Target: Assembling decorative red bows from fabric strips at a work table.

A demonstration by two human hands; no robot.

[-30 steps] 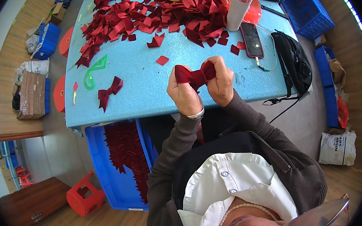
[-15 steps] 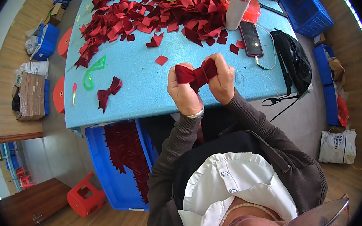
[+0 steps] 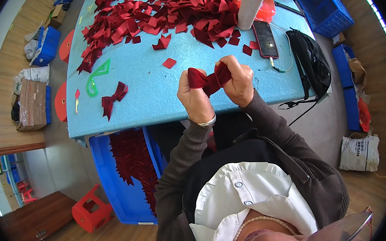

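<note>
Between my two hands, above the near edge of the table, is a dark red velvet bow (image 3: pixel 210 80). My left hand (image 3: pixel 194 98) is closed on the bow's left loop, fingers curled behind it. My right hand (image 3: pixel 239 80) grips the right loop, with the thumb side up. How the fingertips sit inside the loops is hidden. A second red bow (image 3: pixel 114 99) lies on the table to the left of my hands. Just beyond my hands lies one small red fabric piece (image 3: pixel 169 63).
A heap of red fabric pieces (image 3: pixel 146 20) covers the far part of the blue table (image 3: pixel 142 79). A white bottle (image 3: pixel 251 4), a phone (image 3: pixel 266 40) with a cable and a black bag (image 3: pixel 310 62) are on the right. A blue crate (image 3: pixel 130 196) of red bows stands below left.
Both hands keep their hold on the bow, and my right hand has turned slightly. The whole table view has shifted a little to the left.
</note>
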